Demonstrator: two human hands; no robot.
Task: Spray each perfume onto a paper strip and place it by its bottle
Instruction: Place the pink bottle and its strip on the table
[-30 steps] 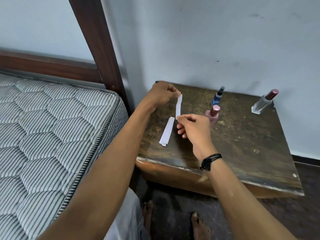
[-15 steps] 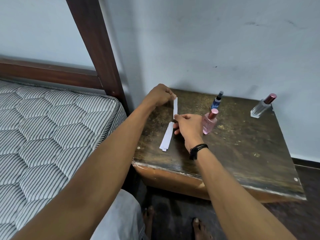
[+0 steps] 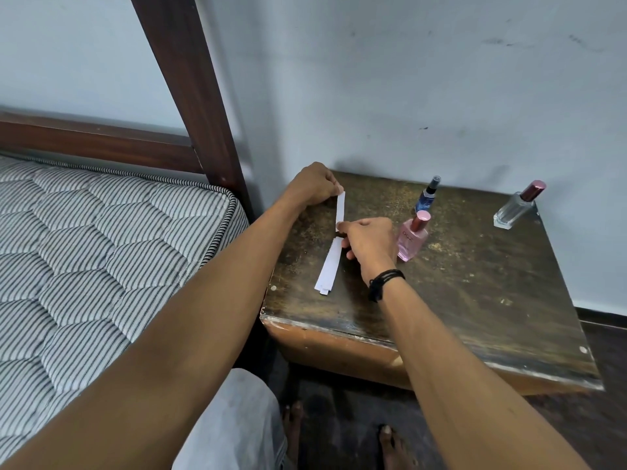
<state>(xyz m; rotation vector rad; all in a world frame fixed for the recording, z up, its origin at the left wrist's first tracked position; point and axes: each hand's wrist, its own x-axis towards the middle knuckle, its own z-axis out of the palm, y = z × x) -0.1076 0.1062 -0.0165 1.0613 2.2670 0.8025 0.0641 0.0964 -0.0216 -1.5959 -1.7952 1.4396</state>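
White paper strip (image 3: pixel 340 209) is pinched at its far end by the left hand (image 3: pixel 314 188) and at its near end by the right hand (image 3: pixel 368 240), over the wooden table (image 3: pixel 475 293). Spare strips (image 3: pixel 328 268) lie below. Pink bottle (image 3: pixel 412 237), blue bottle (image 3: pixel 426 195) and clear bottle (image 3: pixel 517 205) have no strips beside them; spraying seems not yet begun.

On the surface (image 3: pixel 475 293) before me, the stack of paper strips (image 3: pixel 328 266) lies left of my three perfume bottles. The bed (image 3: pixel 84 249) stands to its left. One bottle (image 3: pixel 412 240) is nearest, another (image 3: pixel 427 195) behind it, the third (image 3: pixel 517 205) far right by the wall (image 3: pixel 407 79).
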